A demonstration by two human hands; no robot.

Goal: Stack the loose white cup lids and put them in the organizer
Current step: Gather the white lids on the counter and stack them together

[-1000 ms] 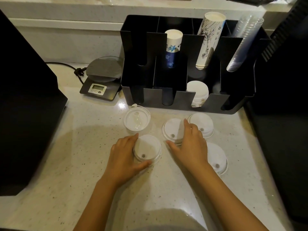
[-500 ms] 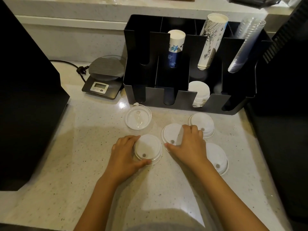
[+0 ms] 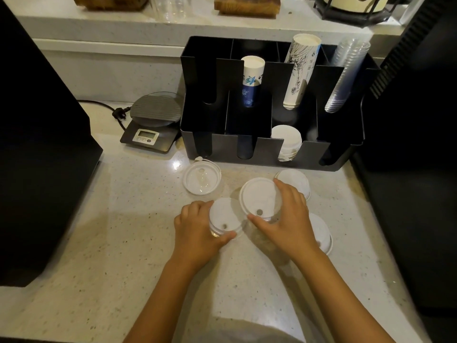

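The left hand [image 3: 195,231] clasps one white lid [image 3: 223,217] flat on the counter [image 3: 123,219] as a base, while the right hand [image 3: 284,219] pinches a second lid [image 3: 259,196], raised and tilted beside it, apparently for stacking.

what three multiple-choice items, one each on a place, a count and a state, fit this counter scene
1. Where is the grey digital scale?
A left of the black plastic organizer
B inside it
C right of it

2. How many loose white lids show on the counter, not counting the clear one?
A two
B four
C six

3. What is the right hand doing?
A resting flat
B gripping a round white cup lid
C pointing

A: scale sits beside the organizer's left wall.
B: two gripped, two lying right.
B: fingers curl around its rim.
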